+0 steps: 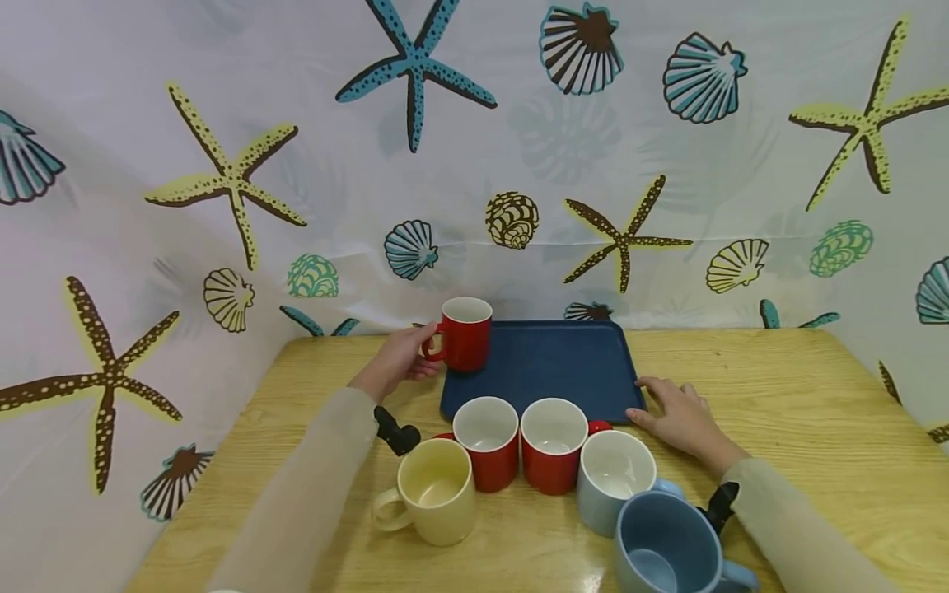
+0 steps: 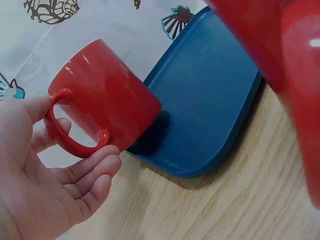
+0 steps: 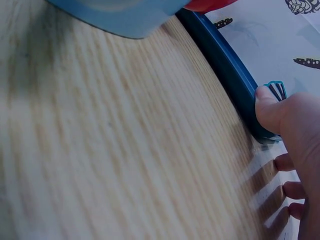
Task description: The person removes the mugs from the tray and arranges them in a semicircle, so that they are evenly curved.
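Observation:
My left hand [image 1: 406, 356] grips a red mug [image 1: 467, 339] by its handle, with fingers at the handle loop [image 2: 75, 130]. The mug, white inside, stands mouth up at the left end of a dark blue tray [image 1: 556, 362], and its shadow falls on the tray in the left wrist view. At the tray's right edge rests my right hand [image 1: 682, 420], its fingers relaxed and spread. The right thumb [image 3: 270, 107] touches the tray's rim in the right wrist view. No object is in the right palm.
Two more red mugs [image 1: 485, 445] [image 1: 554, 445] stand before the tray's front edge. A yellow mug [image 1: 437, 494] is at front left, near the left sleeve. A pale blue-white mug [image 1: 615, 482] and a blue mug [image 1: 663, 543] stand at front right. Behind hangs a patterned cloth [image 1: 474, 165].

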Demonstrator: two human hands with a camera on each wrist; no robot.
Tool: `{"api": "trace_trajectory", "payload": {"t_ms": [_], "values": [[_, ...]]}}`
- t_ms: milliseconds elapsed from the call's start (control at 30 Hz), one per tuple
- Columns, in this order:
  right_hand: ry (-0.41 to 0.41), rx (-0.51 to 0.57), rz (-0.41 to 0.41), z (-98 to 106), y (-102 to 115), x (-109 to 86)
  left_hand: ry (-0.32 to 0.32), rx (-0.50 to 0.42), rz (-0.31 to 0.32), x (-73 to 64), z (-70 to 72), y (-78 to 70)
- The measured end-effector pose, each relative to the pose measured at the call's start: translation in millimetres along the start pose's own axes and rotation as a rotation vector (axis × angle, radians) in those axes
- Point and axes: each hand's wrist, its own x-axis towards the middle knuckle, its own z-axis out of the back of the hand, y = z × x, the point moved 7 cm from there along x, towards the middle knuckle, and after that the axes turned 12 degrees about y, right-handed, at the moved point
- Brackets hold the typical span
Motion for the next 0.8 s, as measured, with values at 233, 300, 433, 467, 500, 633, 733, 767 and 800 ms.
{"api": "trace_trajectory", "payload": {"t_ms": [233,300,433,467,500,633,733,767,800], "values": [[0.0,-0.001,0.007,1.2,0.7,1.1,-0.035,-0.023,0.013,-10.6,4.6,-5.4],[-0.003,0.001,0.009,2.7,1.0,0.8,-0.034,-0.035,0.008,-12.4,4.7,-7.1],[-0.008,-0.002,0.01,5.3,1.4,0.0,-0.022,-0.063,-0.006,-14.0,4.7,-7.4],[-0.007,-0.002,0.011,5.4,1.4,-0.1,-0.016,-0.076,-0.003,-14.3,4.7,-6.2],[-0.007,-0.002,0.012,5.5,1.6,-0.5,-0.01,-0.086,0.001,-14.5,4.8,-4.8],[-0.003,0.0,0.013,4.5,2.1,-1.4,0.017,-0.121,0.012,-15.1,3.9,1.4],[0.0,0.001,0.01,3.7,2.0,-1.5,0.037,-0.126,-0.001,-16.8,2.7,3.9],[-0.001,0.0,0.008,3.6,1.9,-1.9,0.043,-0.122,-0.009,-18.0,2.1,4.1],[-0.002,0.0,0.008,3.5,1.6,-2.1,0.049,-0.118,-0.016,-19.4,1.7,4.3]]}}
